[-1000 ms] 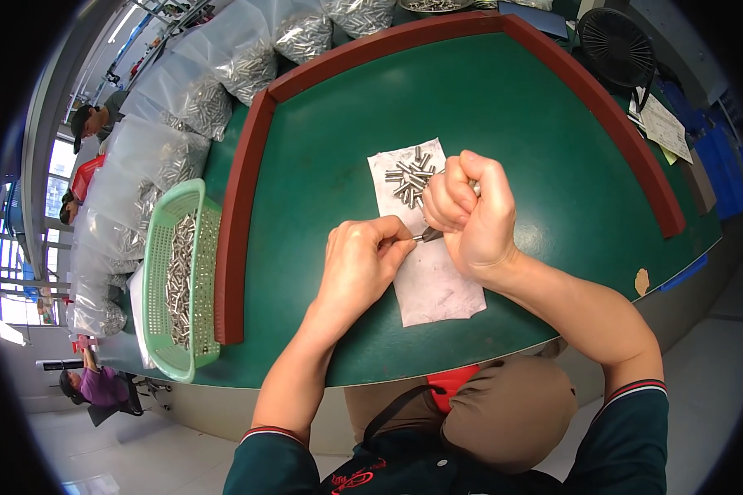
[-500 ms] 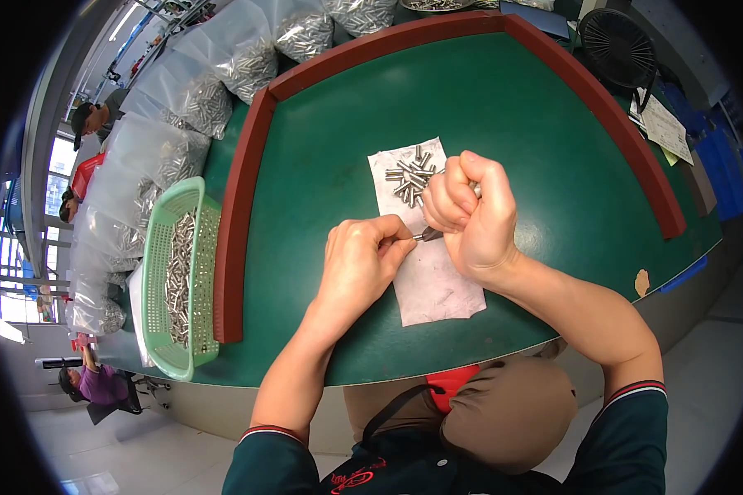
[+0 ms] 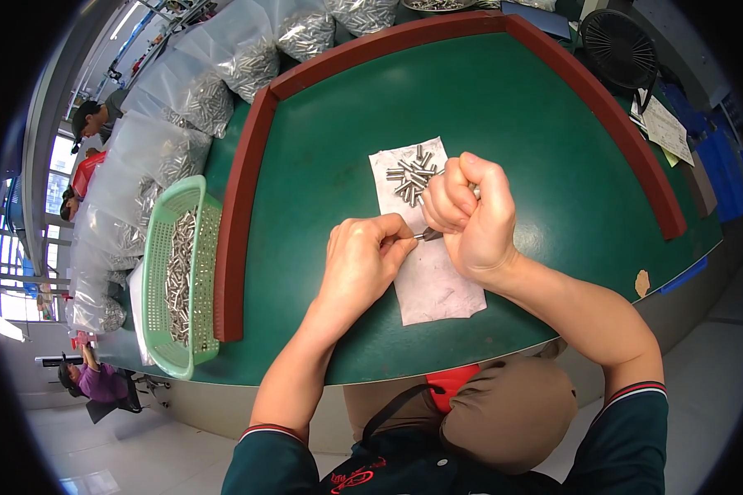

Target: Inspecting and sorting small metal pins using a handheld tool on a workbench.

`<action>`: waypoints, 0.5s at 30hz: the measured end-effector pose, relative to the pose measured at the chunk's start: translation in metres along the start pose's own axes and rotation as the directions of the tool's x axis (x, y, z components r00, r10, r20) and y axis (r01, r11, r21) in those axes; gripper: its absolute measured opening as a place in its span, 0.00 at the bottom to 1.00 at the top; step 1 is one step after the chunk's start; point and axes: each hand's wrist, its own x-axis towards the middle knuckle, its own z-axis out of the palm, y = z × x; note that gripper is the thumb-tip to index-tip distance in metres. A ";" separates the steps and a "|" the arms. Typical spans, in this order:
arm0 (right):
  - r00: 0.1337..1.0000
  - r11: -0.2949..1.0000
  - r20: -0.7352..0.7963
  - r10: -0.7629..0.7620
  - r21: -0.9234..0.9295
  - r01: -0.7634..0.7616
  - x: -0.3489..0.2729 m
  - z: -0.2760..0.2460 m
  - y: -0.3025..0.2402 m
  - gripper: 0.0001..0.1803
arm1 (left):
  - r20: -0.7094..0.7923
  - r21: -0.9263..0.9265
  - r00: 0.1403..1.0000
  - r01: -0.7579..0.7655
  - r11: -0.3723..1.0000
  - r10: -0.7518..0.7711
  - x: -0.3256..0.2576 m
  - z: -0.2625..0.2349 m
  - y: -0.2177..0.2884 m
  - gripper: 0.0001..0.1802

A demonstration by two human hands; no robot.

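My left hand (image 3: 362,257) is closed in a pinch on a small metal pin (image 3: 419,238), whose end shows past the fingertips. Wrapped in a fist, my right hand (image 3: 480,216) grips a hand tool with a dark tip (image 3: 431,235); most of it is hidden in the palm, so its exact kind cannot be told. The tip meets the pin's end, or nearly so. Both hands are over a stained whitish cloth or paper sheet (image 3: 439,293). On its far part lies a loose heap of short metal pins (image 3: 410,176), just beyond my hands.
A green plastic basket (image 3: 196,351) of metal pins stands left, outside a dark-red raised border (image 3: 241,214) on the green table (image 3: 330,140). Several clear bags of metal parts (image 3: 248,66) line the far left. A black fan (image 3: 617,48) stands far right. Other people sit at left.
Almost nothing differs. Both hands keep the same grip and place, and the pin and tool tip stay together with at most a tiny shift.
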 end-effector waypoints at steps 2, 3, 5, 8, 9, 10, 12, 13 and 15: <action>1.000 1.000 0.006 -0.010 -0.012 0.010 0.000 -0.001 0.001 0.22 | -0.002 -0.001 1.000 0.001 1.000 -0.001 0.000 0.001 0.000 0.05; 1.000 1.000 0.006 -0.004 -0.017 0.004 0.001 -0.001 0.003 0.22 | -0.004 0.009 1.000 0.005 1.000 -0.005 0.001 0.001 0.000 0.05; 1.000 1.000 0.008 -0.002 -0.023 0.002 0.002 0.000 0.002 0.22 | -0.007 0.020 1.000 0.007 1.000 -0.007 0.001 0.000 0.001 0.05; 0.999 0.995 0.016 -0.047 -0.085 0.048 0.001 0.004 0.000 0.22 | -0.007 0.021 1.000 -0.015 1.000 0.015 0.001 -0.001 0.003 0.05; 0.999 0.995 0.014 -0.049 -0.085 0.050 0.000 0.004 0.000 0.22 | -0.005 -0.011 1.000 0.009 1.000 -0.009 0.000 -0.001 0.003 0.05; 0.999 0.995 0.014 -0.052 -0.087 0.053 -0.001 0.004 -0.001 0.22 | -0.004 -0.043 0.999 0.031 0.999 -0.032 0.000 -0.002 0.003 0.05; 1.000 0.997 0.007 -0.022 -0.073 0.022 -0.001 0.002 -0.001 0.22 | 0.051 -0.366 0.995 0.104 0.925 -0.092 0.004 -0.008 -0.008 0.05; 1.000 0.998 0.005 0.003 -0.059 -0.002 0.000 0.000 -0.001 0.22 | 0.064 -0.595 0.994 0.113 0.795 -0.093 0.006 -0.011 -0.015 0.05; 1.000 1.000 0.015 0.000 -0.025 0.000 -0.001 -0.002 -0.001 0.22 | 0.360 -0.911 0.932 0.362 0.198 -0.048 0.007 -0.025 -0.019 0.05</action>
